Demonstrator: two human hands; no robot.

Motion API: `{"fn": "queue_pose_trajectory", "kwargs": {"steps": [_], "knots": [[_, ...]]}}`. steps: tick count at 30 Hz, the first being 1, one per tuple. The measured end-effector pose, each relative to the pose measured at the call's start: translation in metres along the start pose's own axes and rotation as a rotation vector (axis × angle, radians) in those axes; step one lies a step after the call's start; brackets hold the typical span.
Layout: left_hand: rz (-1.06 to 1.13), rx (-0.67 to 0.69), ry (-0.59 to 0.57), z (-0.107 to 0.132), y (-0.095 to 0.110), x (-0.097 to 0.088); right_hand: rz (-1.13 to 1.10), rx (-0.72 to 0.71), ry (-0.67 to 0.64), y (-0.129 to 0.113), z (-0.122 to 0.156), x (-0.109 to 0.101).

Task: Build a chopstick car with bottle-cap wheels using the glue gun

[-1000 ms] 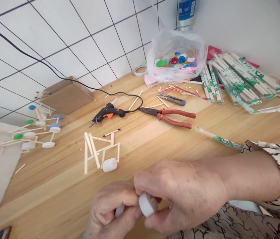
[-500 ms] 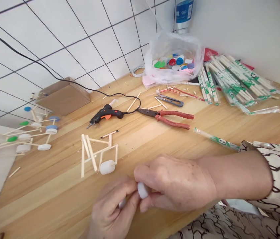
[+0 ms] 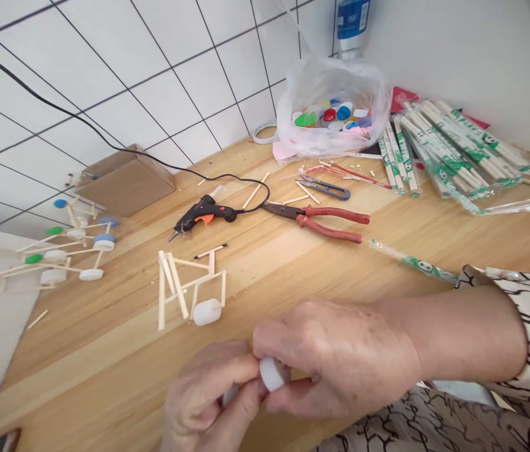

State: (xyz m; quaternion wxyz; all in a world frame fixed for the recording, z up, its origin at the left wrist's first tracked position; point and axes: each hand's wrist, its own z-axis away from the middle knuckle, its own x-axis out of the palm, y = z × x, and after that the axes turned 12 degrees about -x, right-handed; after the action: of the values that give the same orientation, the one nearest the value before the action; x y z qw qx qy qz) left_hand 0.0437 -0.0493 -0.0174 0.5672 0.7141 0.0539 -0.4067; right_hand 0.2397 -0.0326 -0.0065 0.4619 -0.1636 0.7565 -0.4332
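Observation:
Between the thumb and fingers of my right hand [image 3: 335, 361] is a white bottle cap [image 3: 273, 374], its round side turned toward my other hand. My left hand [image 3: 212, 395] is closed beside it, fingertips touching near the cap. A second whitish piece [image 3: 230, 394] shows between the left fingers, mostly hidden, perhaps another cap. Whatever joins the two pieces is covered by my fingers. Just beyond the hands, a small frame of wooden sticks [image 3: 194, 279] lies on the table, with a white cap roller [image 3: 207, 312] at its near end.
Farther back lie a black glue gun [image 3: 203, 215], red-handled pliers [image 3: 321, 221] and thread snips [image 3: 325, 187]. A plastic bag of coloured caps [image 3: 333, 135] and wrapped chopsticks [image 3: 453, 150] stand at the back right. Stick-and-cap models [image 3: 67, 251] and a cardboard box [image 3: 126, 182] are at left.
The view has shifted slightly, so the table things appear a little farther right. My hands stay together at the white cap, with the right hand slightly lower in the picture.

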Motion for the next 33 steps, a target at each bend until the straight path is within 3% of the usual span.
{"fn": "queue_pose_trajectory", "kwargs": {"steps": [7, 18, 24, 33], "knots": [[0.105, 0.064, 0.003, -0.007, 0.004, 0.003, -0.024, -0.028, -0.022, 0.000, 0.000, 0.000], [0.113, 0.039, -0.018, -0.009, 0.008, 0.000, -0.098, -0.059, -0.008, 0.002, 0.000, -0.001], [-0.014, -0.049, -0.008, -0.003, 0.000, -0.001, 0.049, 0.037, 0.011, -0.002, -0.001, 0.001], [-0.027, -0.023, -0.023, 0.001, -0.004, 0.000, 0.138, 0.102, 0.026, -0.008, -0.002, 0.006]]}}
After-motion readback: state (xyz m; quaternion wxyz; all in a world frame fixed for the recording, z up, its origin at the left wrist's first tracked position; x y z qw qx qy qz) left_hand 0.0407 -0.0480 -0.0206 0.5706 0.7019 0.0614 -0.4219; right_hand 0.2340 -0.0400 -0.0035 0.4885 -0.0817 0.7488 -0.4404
